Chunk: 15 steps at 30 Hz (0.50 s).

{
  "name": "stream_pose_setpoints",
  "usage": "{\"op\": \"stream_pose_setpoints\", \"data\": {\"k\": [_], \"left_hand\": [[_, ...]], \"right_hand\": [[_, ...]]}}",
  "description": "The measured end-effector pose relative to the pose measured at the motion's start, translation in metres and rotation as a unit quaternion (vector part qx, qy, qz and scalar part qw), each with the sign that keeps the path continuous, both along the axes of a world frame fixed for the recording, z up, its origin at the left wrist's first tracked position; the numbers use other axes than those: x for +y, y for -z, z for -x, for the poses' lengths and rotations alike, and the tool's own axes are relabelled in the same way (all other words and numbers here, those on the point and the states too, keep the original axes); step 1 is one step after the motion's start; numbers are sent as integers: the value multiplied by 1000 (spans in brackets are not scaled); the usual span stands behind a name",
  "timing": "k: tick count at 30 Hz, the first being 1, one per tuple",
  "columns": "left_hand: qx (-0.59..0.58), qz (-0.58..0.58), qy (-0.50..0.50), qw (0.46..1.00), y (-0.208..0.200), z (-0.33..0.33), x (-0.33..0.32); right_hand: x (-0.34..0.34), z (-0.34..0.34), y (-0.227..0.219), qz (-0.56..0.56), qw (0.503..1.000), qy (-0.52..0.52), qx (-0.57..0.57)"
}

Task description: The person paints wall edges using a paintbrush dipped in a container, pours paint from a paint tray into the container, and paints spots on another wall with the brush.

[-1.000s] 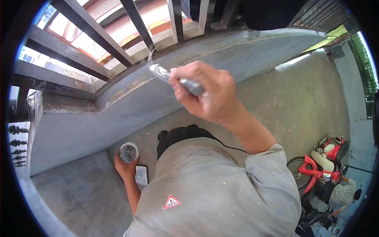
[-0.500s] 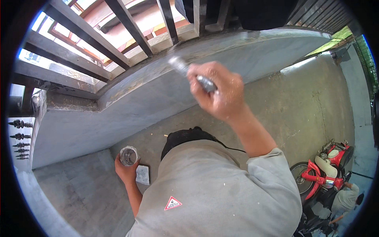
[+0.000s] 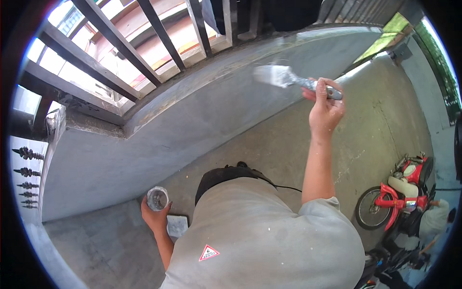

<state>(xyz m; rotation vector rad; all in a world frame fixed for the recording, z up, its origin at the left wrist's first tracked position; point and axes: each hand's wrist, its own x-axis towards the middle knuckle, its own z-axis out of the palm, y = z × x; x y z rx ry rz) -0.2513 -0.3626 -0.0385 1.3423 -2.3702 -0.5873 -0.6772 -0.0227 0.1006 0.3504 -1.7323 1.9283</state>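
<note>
My right hand (image 3: 327, 108) is closed round the handle of a paintbrush (image 3: 281, 76), raised in front of the low grey wall (image 3: 192, 115). White paint coats the bristles, which point left and look smeared by motion; whether they touch the wall I cannot tell. White flecks mark my fingers. Down at the left, my left hand (image 3: 155, 216) grips a round, clear-looking cup (image 3: 158, 198) with a whitish rim. What lies inside the cup is hard to make out.
Dark metal bars (image 3: 161, 36) rise from the wall's ledge. A pale rectangular block (image 3: 177, 225) lies on the floor beside the cup. To the right stands a red motorcycle (image 3: 397, 202), with another person (image 3: 433, 219) close by it. Spiked metal ornaments (image 3: 28, 172) line the left edge.
My right hand has swung right and slightly down with the paintbrush, from near the ledge to before the wall's face. My left hand still holds the cup at about the same place.
</note>
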Motion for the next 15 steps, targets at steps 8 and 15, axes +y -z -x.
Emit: {"op": "stream_pose_setpoints", "data": {"k": [8, 15], "left_hand": [[64, -13, -14, 998, -4, -54, 2], [111, -27, 27, 993, -41, -94, 18]], "right_hand": [[-5, -71, 32, 289, 915, -193, -206], [-55, -175, 40, 346, 819, -317, -330]]}}
